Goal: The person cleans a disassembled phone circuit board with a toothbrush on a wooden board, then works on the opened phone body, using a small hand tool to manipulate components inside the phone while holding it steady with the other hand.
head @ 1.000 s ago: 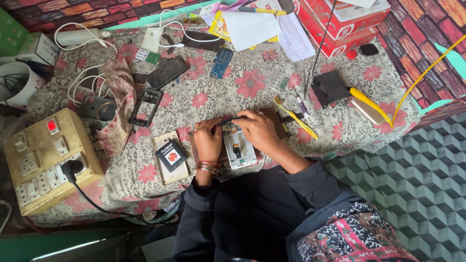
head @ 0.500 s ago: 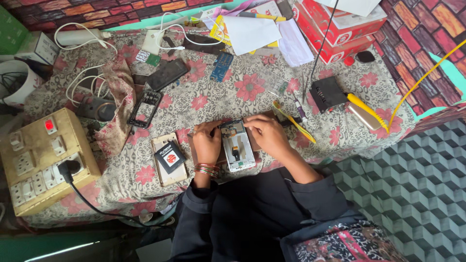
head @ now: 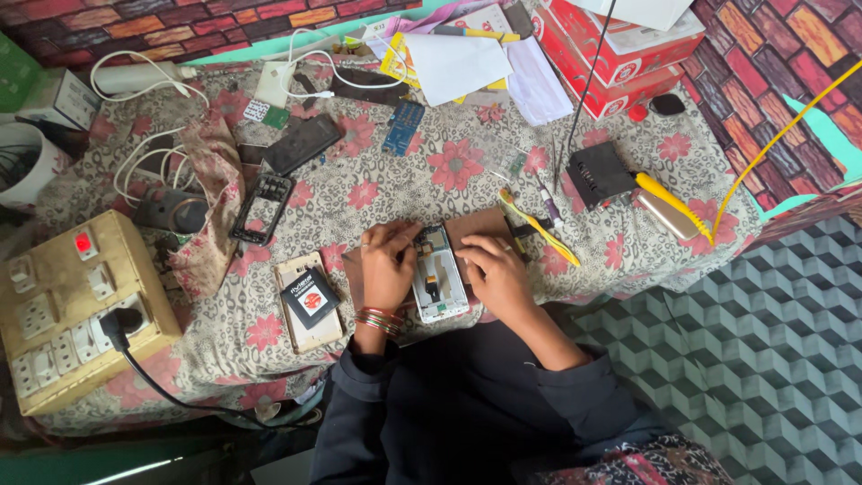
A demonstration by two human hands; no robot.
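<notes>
Opened white phone, innards exposed, flat between both hands

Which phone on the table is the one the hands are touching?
The opened white phone between the left hand and right hand; the black phone frame and dark phone lie apart, untouched.

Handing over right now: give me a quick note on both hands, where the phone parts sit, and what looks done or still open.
Left hand: rests on the left edge of the opened phone, steadying it.
Right hand: on the phone's right edge, fingers curled at its upper part; whether it holds a tool cannot be told.
The phone lies back-open on a brown mat on the floral cloth.
Nearby: yellow-handled tool to the right, empty black phone frame up left.
Done: back is off, insides exposed. Left: phone not yet closed.
</notes>
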